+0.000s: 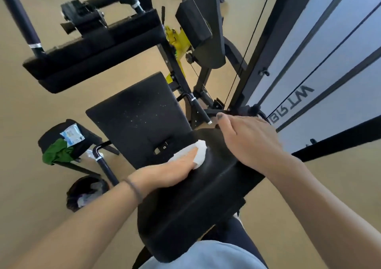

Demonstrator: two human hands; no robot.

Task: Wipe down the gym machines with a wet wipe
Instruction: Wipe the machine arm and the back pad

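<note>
While the left hand [165, 171] lies flat with straight fingers pressing a white wet wipe [196, 152] onto the black padded backrest [185, 207], the right hand [247, 139] rests on the pad's far edge, fingers relaxed and holding nothing. Beyond them sits the dusty black seat [136, 112]; left of it, a stool [86, 137] carries a wipe packet [72, 134] and green cloth [57, 152], above a bin [86, 192].

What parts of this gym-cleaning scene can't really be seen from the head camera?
- Most of the wet wipe: the left hand lies flat over it.
- Print on the wipes packet: too small to read.
- Contents of the bin: dark, blurred.
- Near end of the black pad: covered by the person's light-blue clothing.
- Fingertips of the right hand: they curl over the pad's far edge.
</note>
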